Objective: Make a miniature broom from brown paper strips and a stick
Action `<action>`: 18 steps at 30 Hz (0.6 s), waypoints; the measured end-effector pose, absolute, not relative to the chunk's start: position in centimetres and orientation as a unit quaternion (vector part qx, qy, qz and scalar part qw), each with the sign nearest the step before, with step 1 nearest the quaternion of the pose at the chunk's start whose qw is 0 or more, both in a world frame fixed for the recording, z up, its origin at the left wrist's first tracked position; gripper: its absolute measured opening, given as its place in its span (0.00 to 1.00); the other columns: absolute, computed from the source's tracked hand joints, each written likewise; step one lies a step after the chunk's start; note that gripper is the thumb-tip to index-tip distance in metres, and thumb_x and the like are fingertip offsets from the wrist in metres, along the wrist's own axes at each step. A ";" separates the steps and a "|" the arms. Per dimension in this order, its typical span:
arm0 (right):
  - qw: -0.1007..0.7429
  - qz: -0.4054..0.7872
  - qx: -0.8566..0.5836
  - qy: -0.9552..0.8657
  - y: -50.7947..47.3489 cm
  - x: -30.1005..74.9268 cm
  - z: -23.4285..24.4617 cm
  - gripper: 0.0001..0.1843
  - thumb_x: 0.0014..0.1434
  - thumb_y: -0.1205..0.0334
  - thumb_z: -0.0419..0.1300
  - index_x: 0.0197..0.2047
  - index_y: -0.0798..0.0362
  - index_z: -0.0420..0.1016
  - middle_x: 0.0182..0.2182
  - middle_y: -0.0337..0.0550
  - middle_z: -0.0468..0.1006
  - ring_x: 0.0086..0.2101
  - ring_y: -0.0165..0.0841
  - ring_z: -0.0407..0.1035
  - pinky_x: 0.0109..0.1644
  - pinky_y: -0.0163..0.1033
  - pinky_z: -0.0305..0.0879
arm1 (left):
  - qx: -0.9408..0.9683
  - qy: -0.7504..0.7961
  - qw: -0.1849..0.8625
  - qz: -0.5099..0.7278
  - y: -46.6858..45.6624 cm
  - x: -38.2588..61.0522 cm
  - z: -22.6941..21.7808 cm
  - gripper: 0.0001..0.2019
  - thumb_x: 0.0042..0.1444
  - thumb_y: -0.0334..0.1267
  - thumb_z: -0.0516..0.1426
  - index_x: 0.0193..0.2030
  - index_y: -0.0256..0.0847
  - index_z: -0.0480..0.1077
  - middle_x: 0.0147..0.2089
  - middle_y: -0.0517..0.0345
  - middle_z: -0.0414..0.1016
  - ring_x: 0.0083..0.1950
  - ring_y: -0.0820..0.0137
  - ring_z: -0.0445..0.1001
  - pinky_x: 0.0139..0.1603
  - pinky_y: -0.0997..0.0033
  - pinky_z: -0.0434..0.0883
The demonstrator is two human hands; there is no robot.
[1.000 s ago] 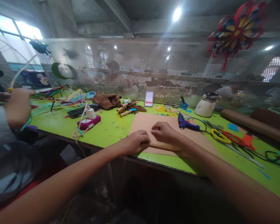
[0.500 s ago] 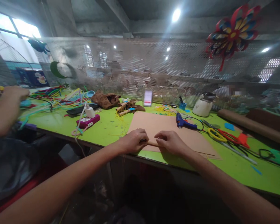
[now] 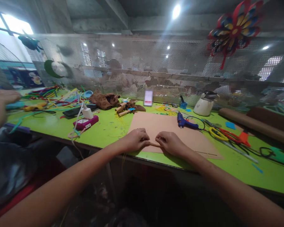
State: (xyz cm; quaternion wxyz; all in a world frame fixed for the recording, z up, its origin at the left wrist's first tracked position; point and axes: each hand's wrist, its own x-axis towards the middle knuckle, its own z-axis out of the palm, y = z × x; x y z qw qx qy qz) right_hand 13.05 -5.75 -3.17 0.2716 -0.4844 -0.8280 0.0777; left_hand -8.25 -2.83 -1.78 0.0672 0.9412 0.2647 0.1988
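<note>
Between my two hands runs a thin tan roll [image 3: 154, 145], seemingly of paper, lying low over a tan sheet [image 3: 153, 123] at the table's front edge. My left hand [image 3: 137, 138] pinches the roll's left part, fingers closed. On its right part, my right hand [image 3: 169, 142] is closed too, thumb and fingertips together. Both wrists rest near the edge. A blue glue gun [image 3: 186, 122] lies on the sheet's far right side. Nearer, a thin dark strip [image 3: 205, 154] lies by my right forearm. Yellow strands [image 3: 123, 159] hang below my left wrist.
A co-worker's hand [image 3: 4, 97] reaches in at left, near a yellow tool [image 3: 35, 106]. A purple power strip [image 3: 86, 123] with a white cable stands left. Yellow-handled scissors [image 3: 217, 133], a white jug [image 3: 204, 104] and a brown roll [image 3: 253, 124] lie or stand right. A phone [image 3: 148, 97] stands behind.
The co-worker's hand has moved left, away from the yellow tool, which now lies on the table. My hands keep hold of the roll, with slight finger shifts. The view has moved slightly.
</note>
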 end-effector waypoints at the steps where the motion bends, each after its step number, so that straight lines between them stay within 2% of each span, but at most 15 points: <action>1: 0.285 0.088 -0.475 -0.828 -5.9 13.4 -3.1 0.09 0.57 0.66 0.55 0.32 0.56 0.77 0.29 0.44 0.78 0.30 0.31 0.68 0.35 0.35 0.60 | 0.940 0.269 0.073 0.197 -2.8 -8.2 -1.7 0.13 0.59 0.42 0.54 0.38 0.36 0.75 0.34 0.51 0.70 0.37 0.69 0.69 0.39 0.73 0.65; 5: 0.317 0.109 -0.417 -0.845 -6.8 14.7 -2.7 0.07 0.58 0.62 0.58 0.33 0.55 0.77 0.30 0.44 0.74 0.32 0.31 0.66 0.36 0.35 0.62 | 0.936 0.279 0.092 0.194 -2.5 -8.1 -1.4 0.10 0.57 0.40 0.55 0.36 0.36 0.76 0.33 0.52 0.71 0.37 0.69 0.69 0.39 0.74 0.64; 8: 0.285 0.031 -0.377 -0.881 -7.4 15.2 -2.6 0.09 0.58 0.61 0.59 0.30 0.54 0.77 0.31 0.47 0.73 0.36 0.35 0.63 0.40 0.40 0.61 | 0.930 0.297 0.118 0.180 -2.5 -7.9 -1.0 0.09 0.55 0.38 0.56 0.35 0.36 0.76 0.33 0.53 0.72 0.36 0.70 0.69 0.38 0.75 0.64; 12: 0.245 -0.014 -0.366 -0.898 -7.5 15.1 -3.0 0.13 0.61 0.62 0.55 0.30 0.55 0.78 0.28 0.48 0.71 0.34 0.36 0.62 0.37 0.41 0.59 | 0.919 0.331 0.161 0.138 -2.5 -7.7 -0.3 0.10 0.54 0.38 0.56 0.36 0.36 0.76 0.33 0.54 0.73 0.33 0.72 0.68 0.34 0.76 0.62; 14: 0.253 0.011 -0.369 -0.894 -7.4 15.1 -3.2 0.14 0.63 0.61 0.53 0.32 0.56 0.78 0.27 0.47 0.70 0.33 0.35 0.63 0.34 0.39 0.59 | 0.915 0.342 0.177 0.124 -2.5 -7.6 0.0 0.10 0.54 0.38 0.56 0.36 0.35 0.76 0.33 0.54 0.73 0.33 0.72 0.68 0.33 0.76 0.62; 18: 0.259 0.059 -0.376 -0.888 -7.0 15.2 -3.2 0.14 0.64 0.61 0.50 0.43 0.56 0.76 0.30 0.47 0.70 0.32 0.33 0.64 0.33 0.36 0.59 | 0.917 0.336 0.173 0.128 -2.8 -7.7 0.2 0.11 0.55 0.40 0.55 0.36 0.35 0.76 0.33 0.55 0.73 0.34 0.71 0.68 0.34 0.75 0.61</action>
